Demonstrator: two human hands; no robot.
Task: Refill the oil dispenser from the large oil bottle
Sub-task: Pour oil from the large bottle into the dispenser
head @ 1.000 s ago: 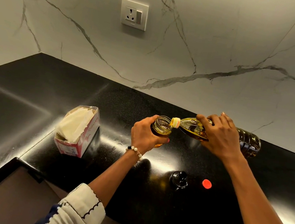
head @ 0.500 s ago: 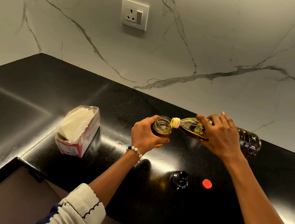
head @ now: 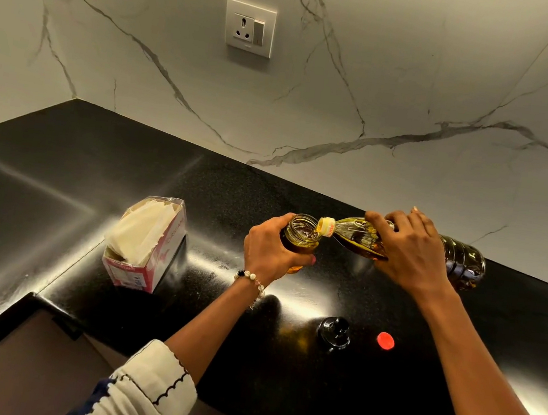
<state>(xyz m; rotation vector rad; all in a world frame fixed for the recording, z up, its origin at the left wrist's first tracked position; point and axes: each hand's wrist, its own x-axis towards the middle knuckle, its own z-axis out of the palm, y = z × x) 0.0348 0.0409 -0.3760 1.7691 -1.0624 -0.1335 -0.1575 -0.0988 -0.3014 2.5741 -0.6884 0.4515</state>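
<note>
Head view: a tissue box [head: 147,247] with unreadable red print stands at left on the black countertop [head: 61,181]. The left hand [head: 270,250] grips the open oil dispenser [head: 300,236]. The right hand [head: 412,252] wraps the tilted large oil bottle [head: 459,261], whose yellow neck [head: 326,227] sits at the dispenser's rim. A black stopper [head: 334,330] and red cap [head: 385,340] lie nearer the person.

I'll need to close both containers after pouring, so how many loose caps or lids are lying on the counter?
2. A dark dispenser lid lies on the black counter between the forearms, and a small red bottle cap lies just to its right. More could be hidden behind the arms.
</note>
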